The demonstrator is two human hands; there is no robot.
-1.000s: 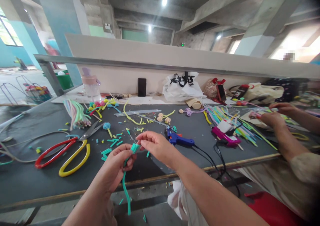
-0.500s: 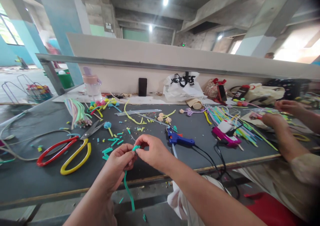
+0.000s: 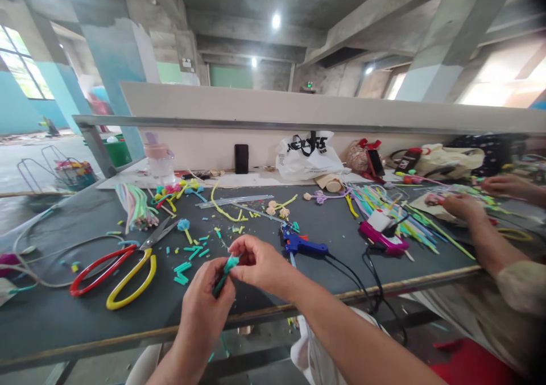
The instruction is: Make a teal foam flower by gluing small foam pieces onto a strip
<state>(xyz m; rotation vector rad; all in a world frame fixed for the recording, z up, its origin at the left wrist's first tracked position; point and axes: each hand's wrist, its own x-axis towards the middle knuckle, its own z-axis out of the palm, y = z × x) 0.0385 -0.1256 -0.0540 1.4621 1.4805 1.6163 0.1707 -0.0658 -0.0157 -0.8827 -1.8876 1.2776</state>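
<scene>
The green piece (image 3: pixel 231 264) sits between the two hands, above the surface (image 3: pixel 162 317) and near its front edge. I'd judge it light, soft and bendy, easily squashed at the bunched upper end, so the stem below seems the better hold. The left hand (image 3: pixel 209 294) has its fingers closed around that lower part. The right hand (image 3: pixel 262 263) bends its fingers in, nearly together, at the tip; whether they pinch or merely touch, I can't tell.
</scene>
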